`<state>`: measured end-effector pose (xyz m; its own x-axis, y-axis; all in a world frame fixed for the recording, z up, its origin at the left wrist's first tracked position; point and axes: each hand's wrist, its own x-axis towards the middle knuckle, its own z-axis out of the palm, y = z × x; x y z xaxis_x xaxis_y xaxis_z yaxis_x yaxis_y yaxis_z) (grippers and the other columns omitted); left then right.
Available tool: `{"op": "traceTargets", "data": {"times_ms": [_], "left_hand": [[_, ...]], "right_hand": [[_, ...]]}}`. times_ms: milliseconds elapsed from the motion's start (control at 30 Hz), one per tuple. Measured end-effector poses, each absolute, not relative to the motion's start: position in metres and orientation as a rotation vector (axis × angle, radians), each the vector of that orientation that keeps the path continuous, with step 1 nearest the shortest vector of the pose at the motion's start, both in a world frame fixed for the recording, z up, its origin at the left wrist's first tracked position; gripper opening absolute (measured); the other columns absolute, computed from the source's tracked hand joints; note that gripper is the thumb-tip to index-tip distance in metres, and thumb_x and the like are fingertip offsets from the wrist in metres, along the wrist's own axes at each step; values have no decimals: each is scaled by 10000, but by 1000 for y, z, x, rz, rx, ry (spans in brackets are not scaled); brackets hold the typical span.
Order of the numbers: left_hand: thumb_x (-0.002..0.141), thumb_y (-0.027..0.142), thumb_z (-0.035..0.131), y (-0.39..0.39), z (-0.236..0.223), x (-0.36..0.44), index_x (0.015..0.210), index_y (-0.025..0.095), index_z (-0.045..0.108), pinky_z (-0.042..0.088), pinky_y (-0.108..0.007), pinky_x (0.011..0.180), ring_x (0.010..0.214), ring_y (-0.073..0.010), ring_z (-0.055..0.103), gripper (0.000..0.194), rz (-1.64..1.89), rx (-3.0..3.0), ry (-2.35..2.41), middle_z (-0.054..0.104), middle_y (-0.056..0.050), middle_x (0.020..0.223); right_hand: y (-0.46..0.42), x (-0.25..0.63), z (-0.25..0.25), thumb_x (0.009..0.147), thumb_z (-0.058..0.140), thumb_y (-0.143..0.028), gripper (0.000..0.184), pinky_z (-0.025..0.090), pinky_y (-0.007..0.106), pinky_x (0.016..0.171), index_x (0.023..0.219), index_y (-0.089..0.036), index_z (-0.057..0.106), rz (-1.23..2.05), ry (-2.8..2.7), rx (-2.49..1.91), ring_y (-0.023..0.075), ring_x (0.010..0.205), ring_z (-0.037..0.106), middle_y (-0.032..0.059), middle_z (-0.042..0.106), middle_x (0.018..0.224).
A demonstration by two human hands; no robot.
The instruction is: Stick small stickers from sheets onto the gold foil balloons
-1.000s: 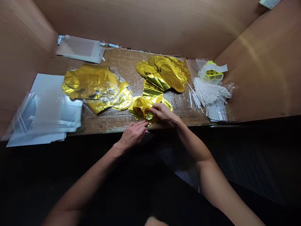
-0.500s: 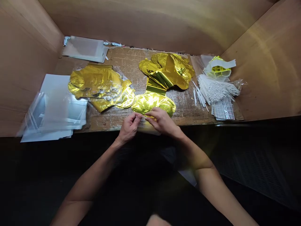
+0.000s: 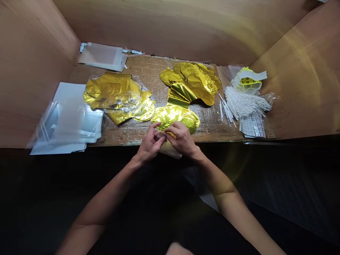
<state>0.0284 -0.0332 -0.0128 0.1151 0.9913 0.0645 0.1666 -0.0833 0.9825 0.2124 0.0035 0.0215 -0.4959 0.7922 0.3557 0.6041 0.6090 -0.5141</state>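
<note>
Gold foil (image 3: 176, 115) lies left of illegible printed sheet (image 3: 253, 125).

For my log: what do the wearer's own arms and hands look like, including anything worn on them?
The left hand and right hand are ungloved. The left arm and right arm show no sleeves, watch or bracelet. Rings would be too small to tell.

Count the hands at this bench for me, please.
2: the left hand and the right hand, close together at the front of the bench, near the gold foil. No others show.
</note>
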Motion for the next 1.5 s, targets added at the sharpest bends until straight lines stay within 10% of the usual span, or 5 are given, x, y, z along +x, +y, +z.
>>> {"op": "traceTargets", "data": {"times_ms": [400,633,967,1367,1500], "left_hand": [[942,252,649,-34,-10,23,1309,196,602,445,-287,649,615,-153,575,374,1007,1583,1472,655,37,745],[903,59,571,-40,-21,23,1043,217,708,474,-481,1110,1385,-305,622,251,834,2154,1086,731,-110,1399],[979,43,481,-42,-34,26,1200,217,696,424,-455,1076,1474,-270,571,354,699,2375,1096,663,-106,1523],[931,39,507,-41,-30,22,1075,210,680,441,-497,1063,1479,-310,560,284,648,2363,1066,632,-127,1555],[916,107,563,-36,-26,19,1010,214,672,494,-458,1030,1348,-301,659,179,784,2029,1075,733,-116,1403]], "right_hand": [[-19,211,17,1073,538,-259,270,409,300,688,867,-195,701,273,-2307,-1144,151,703,558,39,656,787],[40,241,33,970,644,-324,262,396,254,651,778,-159,711,1039,-2176,-1437,131,678,570,7,696,726],[45,242,13,1026,635,-555,387,381,362,826,977,-179,712,271,-2511,-1640,257,922,617,138,733,1000],[109,276,29,1051,566,-433,414,307,271,617,729,-174,595,1220,-2370,-1323,96,617,405,-43,517,657],[167,325,73,1067,581,-408,415,416,305,704,791,-112,673,432,-1992,-1811,130,772,595,92,672,835]]}}
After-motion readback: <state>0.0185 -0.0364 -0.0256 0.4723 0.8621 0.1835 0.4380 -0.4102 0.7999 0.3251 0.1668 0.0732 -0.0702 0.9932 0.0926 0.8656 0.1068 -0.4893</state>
